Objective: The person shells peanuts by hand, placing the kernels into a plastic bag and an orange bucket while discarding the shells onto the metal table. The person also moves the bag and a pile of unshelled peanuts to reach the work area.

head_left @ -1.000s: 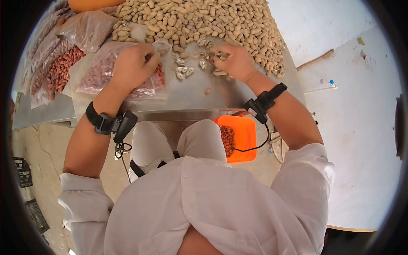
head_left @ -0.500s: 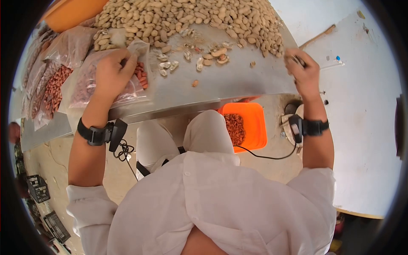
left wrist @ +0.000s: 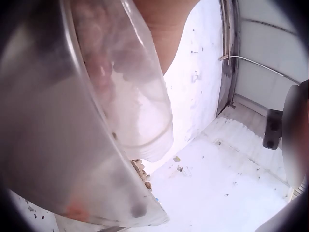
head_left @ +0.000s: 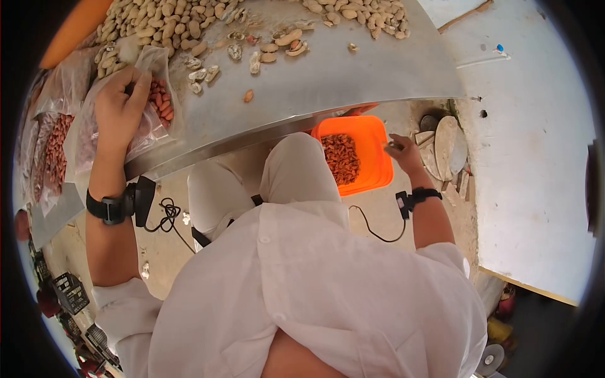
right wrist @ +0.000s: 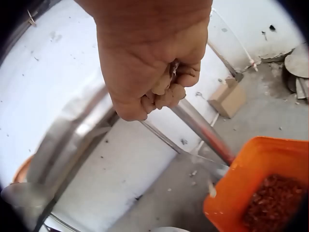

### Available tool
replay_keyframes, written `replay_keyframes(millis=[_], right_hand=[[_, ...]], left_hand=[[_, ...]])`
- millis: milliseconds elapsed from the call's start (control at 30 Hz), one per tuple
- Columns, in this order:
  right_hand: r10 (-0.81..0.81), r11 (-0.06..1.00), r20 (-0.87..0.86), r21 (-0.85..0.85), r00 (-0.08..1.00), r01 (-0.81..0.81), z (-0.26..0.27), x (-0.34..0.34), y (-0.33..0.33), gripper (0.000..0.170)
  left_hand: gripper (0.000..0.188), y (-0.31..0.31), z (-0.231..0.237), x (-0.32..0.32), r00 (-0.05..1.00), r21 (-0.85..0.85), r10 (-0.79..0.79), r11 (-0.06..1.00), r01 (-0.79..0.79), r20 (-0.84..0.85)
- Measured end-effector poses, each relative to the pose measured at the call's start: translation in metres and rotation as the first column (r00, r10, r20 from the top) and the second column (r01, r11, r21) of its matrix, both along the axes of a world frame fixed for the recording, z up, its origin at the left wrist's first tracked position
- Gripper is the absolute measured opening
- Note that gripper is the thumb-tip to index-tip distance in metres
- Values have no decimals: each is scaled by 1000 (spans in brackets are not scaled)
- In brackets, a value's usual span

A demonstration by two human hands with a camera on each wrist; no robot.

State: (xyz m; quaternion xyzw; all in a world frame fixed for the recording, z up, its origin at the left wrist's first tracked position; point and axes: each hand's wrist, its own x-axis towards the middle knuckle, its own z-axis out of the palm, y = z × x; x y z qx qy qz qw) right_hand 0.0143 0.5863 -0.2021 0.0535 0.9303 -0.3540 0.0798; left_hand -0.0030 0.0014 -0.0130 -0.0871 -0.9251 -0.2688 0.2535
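Note:
My left hand (head_left: 120,113) lies over a clear plastic bag (head_left: 85,142) of red peanut kernels (head_left: 162,104), thumb and fingers bent at its film. In the left wrist view the bag's film (left wrist: 149,116) covers part of this hand. Off the table's front edge, my right hand (head_left: 406,153) is beside an orange bin (head_left: 377,157). Its fingers curl round pale peanut shells (right wrist: 161,86), mostly hidden in the palm. Reddish-brown pieces (head_left: 340,160) lie in the bin. A small pale piece (right wrist: 212,188) shows against the bin's rim in the right wrist view.
Heaped unshelled peanuts (head_left: 167,25) cover the back of the metal table (head_left: 321,75). Opened shells (head_left: 254,62) and a loose kernel (head_left: 248,96) lie nearer the front. More filled bags (head_left: 57,148) stand at left. Stone-like slabs (head_left: 446,148) are on the floor right of the bin.
My right hand has left the peanut heap, swung right past the table's edge and come down beside the orange bin. My left hand stays at the bag while the head view shifts.

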Motion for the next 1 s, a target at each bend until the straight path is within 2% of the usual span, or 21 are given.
replay_keyframes(millis=[100, 133, 233, 333, 433, 533, 633, 733, 833, 933, 1000], right_hand=[[74, 951, -17, 301, 997, -65, -32, 1, 0, 46], [66, 986, -39, 158, 997, -59, -38, -1, 2, 53], [-175, 982, -59, 55, 983, 178, -39, -7, 8, 43], [-309, 921, -235, -316, 922, 228, -4, -8, 4, 31], [-82, 971, -517, -236, 852, -49, 87, -3, -55, 20], [235, 955, -694, 34, 681, -294, 170, -12, -128, 14], [280, 921, -645, -28, 711, -388, 199, -44, -173, 22], [384, 923, -395, 177, 835, -341, 215, -83, -195, 34], [556, 797, -357, 485, 751, -360, 215, -120, -208, 41], [590, 774, -316, 483, 742, -409, 217, -129, -230, 42], [666, 701, -288, 559, 688, -444, 216, -132, -243, 44]], left_hand=[[21, -1, 0, 1, 1000, -19, 7, 1000, -7, 19], [21, -1, -1, 1, 1000, -23, 10, 1000, -9, 17], [20, 1, -1, 1, 1000, 6, 9, 1000, -9, -1], [19, 5, 0, 2, 999, 15, 34, 999, -34, -27], [19, 7, 4, 4, 999, 75, 32, 997, -30, -23], [18, 4, 3, 3, 1000, 118, 7, 993, -4, -24], [18, 4, 5, 6, 1000, 131, 20, 991, -18, -12], [17, 5, 6, 8, 997, 100, -16, 995, 24, -76], [19, 5, 7, 8, 997, 139, -26, 990, 36, -72], [19, 4, 10, 9, 995, 94, -37, 995, 46, -95], [18, 3, 8, 9, 993, 99, -37, 994, 48, -112]])
